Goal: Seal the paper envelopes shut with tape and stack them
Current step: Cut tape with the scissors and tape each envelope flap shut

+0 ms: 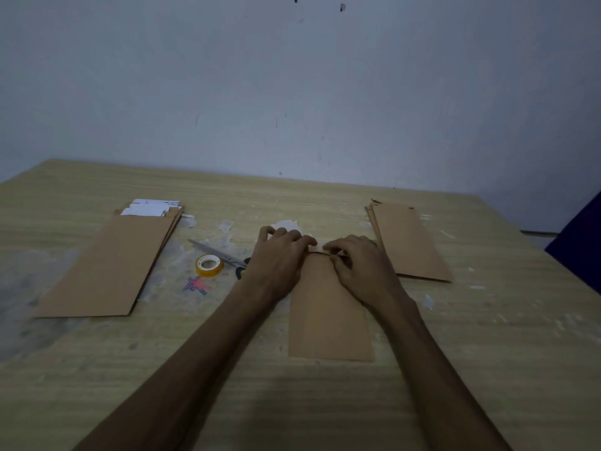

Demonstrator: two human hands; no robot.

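You are working at the envelope's far end.
Your left hand (279, 252) and right hand (354, 258) are pinching the flap of the envelope (328, 314) with curled fingers (335, 247).

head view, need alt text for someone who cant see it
Both hands, left hand and right hand, work at the far end of a brown envelope on a wooden table. Envelope stacks flank it; tape roll and scissors lie left.
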